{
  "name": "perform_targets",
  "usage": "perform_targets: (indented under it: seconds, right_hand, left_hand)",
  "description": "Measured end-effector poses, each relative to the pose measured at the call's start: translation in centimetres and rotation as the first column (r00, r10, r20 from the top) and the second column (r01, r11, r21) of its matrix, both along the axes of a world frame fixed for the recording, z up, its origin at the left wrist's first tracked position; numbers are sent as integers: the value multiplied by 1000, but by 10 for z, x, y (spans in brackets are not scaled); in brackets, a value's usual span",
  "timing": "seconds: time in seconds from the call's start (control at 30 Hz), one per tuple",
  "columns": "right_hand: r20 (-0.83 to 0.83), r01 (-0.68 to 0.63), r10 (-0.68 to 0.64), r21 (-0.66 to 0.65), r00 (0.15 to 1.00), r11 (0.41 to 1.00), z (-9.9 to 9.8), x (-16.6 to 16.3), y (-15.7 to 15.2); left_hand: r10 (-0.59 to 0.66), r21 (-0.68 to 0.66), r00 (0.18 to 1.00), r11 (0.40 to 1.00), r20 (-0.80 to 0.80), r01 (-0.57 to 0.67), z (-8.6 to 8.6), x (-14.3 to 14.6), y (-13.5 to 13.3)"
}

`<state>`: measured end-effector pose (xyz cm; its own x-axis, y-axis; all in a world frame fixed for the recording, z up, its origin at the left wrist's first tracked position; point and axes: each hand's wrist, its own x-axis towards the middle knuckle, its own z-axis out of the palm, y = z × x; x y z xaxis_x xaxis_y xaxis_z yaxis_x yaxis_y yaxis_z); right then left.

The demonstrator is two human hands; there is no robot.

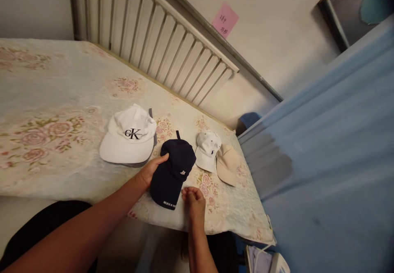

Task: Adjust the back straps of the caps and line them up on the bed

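Note:
A dark navy baseball cap with a small light emblem and light lettering along its brim is in my left hand. The thumb lies on top of the cap's left side and the other fingers are hidden beneath. Beside the brim's right edge is my right hand, its fingers curled and pinched together; anything between them is too small to make out. Left of the navy cap, a white cap with black letters rests partly over a dark grey item. To the right lie a smaller white cap and a beige cap, touching.
A floral cloth covers the table. Behind it stands a white radiator against the wall, below a pink note. A blue curtain hangs along the right edge. Some items are below the table's front right corner.

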<state>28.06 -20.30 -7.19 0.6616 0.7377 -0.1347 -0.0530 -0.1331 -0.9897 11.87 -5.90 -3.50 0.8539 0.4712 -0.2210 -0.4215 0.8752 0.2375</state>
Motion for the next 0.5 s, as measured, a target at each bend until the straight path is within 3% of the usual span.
perform_targets:
  seconds: [0.13,0.27,0.4,0.5]
  right_hand:
    - [-258,-24,28,16,966,1000,0,-24,-10]
    - [-319,-71,44,-73,947,995,6,-32,-21]
    - [-348,-297,223,-174,910,939,16,-41,-32]
    - [-469,-482,385,-101,795,870,19,-52,-37]
  left_hand:
    - [29,7,1000,1000,9,-29,3,-2,0]
    - [32,-4,999,999,27,-32,4,-4,2]
    - [46,-6,997,999,58,-45,4,-5,2]
    - [45,-29,995,999,84,-43,4,-4,0]
